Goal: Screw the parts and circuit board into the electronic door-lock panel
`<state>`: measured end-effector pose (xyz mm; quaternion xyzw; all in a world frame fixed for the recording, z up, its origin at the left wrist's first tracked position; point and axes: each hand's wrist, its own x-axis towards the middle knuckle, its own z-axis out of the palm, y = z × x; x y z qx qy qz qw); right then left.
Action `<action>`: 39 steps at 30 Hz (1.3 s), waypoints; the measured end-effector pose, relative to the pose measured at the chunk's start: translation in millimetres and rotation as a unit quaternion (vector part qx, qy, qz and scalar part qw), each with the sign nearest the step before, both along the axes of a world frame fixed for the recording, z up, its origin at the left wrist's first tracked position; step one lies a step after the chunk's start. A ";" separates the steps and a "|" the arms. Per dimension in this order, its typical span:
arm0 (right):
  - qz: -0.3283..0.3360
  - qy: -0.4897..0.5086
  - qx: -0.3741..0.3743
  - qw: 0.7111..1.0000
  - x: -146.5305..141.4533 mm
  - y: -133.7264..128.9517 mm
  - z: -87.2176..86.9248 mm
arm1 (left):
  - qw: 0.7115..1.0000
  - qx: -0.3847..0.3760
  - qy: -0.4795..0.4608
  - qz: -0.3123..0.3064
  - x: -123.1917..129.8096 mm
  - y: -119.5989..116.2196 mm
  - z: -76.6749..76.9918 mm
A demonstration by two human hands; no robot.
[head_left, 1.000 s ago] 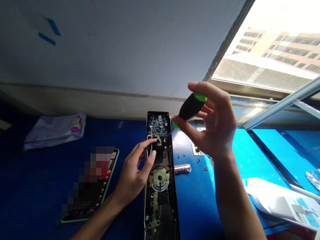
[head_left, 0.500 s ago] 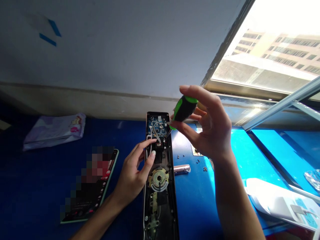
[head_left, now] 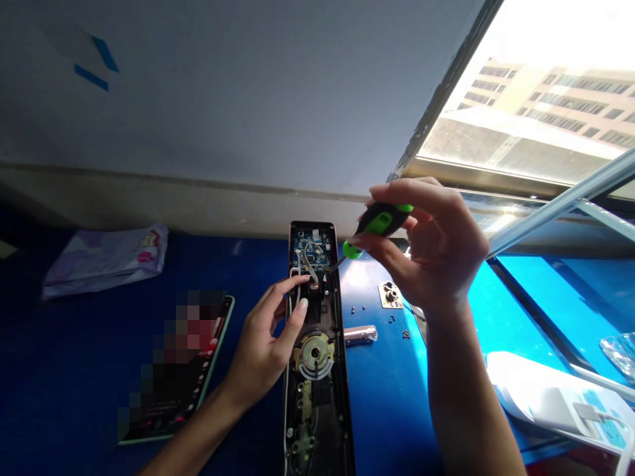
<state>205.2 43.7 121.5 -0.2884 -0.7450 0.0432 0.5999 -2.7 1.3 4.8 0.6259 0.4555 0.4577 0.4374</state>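
A long black housing (head_left: 322, 403), which looks like an open electronic door lock panel, lies on the blue table. At its far end sits a blue circuit board (head_left: 311, 254) with pale cables, and a round metal hub (head_left: 315, 354) is farther down. My left hand (head_left: 270, 330) rests over the housing's left edge, index finger and thumb apart beside the cable connector. Between the thumb and fingers of my right hand (head_left: 426, 244) is a green and black screwdriver (head_left: 380, 221), tilted, its shaft slanting down to the housing's right side. Exact tip contact is unclear.
Right of the housing lie several small screws (head_left: 406, 334), a copper-coloured cylinder (head_left: 361, 335) and a square metal part (head_left: 390, 295). A phone (head_left: 198, 377) lies left, with a purple packet (head_left: 106, 261) behind it. A white device (head_left: 555, 396) with a cable sits far right.
My right hand has shifted right, and the screwdriver now leans over more, its handle turned. The square metal part shows more fully. My left hand stays in place.
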 end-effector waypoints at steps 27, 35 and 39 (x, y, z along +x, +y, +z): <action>-0.035 -0.138 -0.055 0.988 10.7 -21.7 22.6 | 1.000 -0.025 -0.014 0.009 3.0 0.6 4.9; -0.059 -0.133 -0.020 0.989 5.7 -18.5 21.2 | 1.000 -0.017 -0.009 0.012 2.8 1.3 4.3; -0.034 -0.119 -0.019 0.992 5.8 -18.6 20.1 | 0.999 -0.025 -0.020 0.006 3.2 1.0 5.7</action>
